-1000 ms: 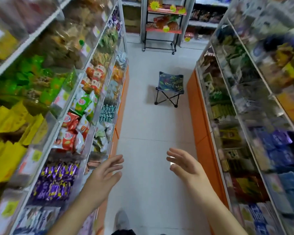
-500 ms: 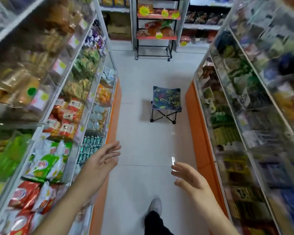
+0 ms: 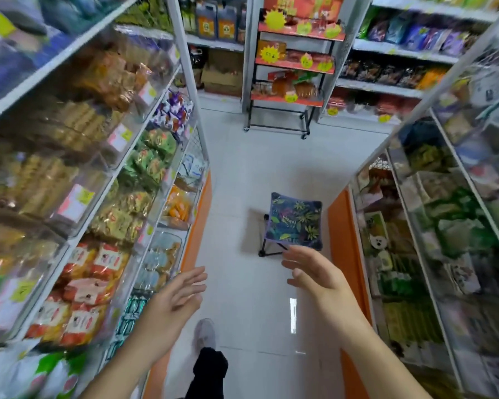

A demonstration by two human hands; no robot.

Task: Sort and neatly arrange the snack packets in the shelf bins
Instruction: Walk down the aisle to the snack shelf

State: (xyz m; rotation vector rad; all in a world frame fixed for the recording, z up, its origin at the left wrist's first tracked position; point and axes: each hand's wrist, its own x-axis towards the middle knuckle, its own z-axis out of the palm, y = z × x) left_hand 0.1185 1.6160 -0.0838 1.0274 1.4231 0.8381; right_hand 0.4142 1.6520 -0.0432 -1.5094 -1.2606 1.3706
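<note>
- You won't find any text here that can be read.
- The yellow price tags (image 3: 86, 194) on the clear bins (image 3: 78, 197) of the left shelf carry marks too blurred to make out.
- The yellow sunburst signs (image 3: 274, 20) on the red display rack (image 3: 293, 64) at the aisle's end bear figures too small to tell.
- Print on the snack packets (image 3: 91, 286) is smeared.

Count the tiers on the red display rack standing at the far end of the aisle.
3 show: the top tier, the middle tier and the bottom tier of the red wheeled display rack. The frame cuts the rack's top, so more may sit above.
</note>
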